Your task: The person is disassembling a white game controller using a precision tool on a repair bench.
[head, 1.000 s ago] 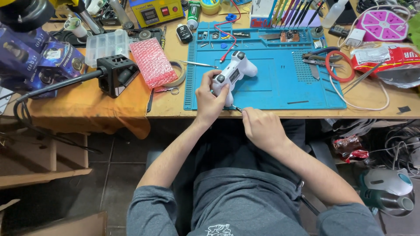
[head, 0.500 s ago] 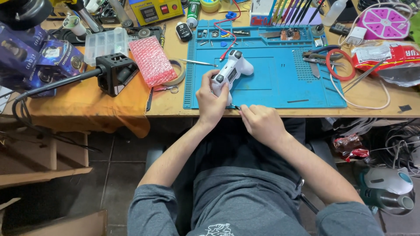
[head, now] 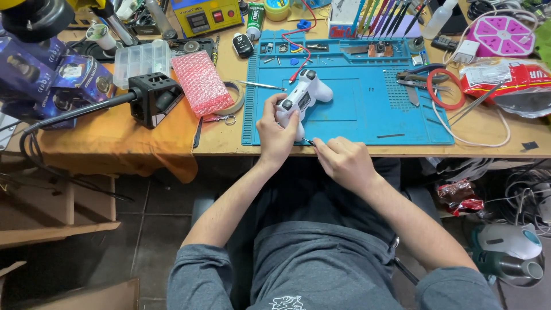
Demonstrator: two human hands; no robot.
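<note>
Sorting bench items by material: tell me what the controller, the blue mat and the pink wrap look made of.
White game controller: looks like hard moulded plastic, a smooth satin shell with dark sticks. Blue work mat: probably silicone or rubber, matte, with moulded trays and ridges. Pink wrap: bubble-wrap plastic film, its surface dotted with small bubbles. The left hand grips the controller.

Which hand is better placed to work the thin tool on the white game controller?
Probably the right hand: it already pinches the thin tool at the white game controller, which the left hand grips.

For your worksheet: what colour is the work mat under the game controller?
Blue mat, clearest in the head view.
</note>
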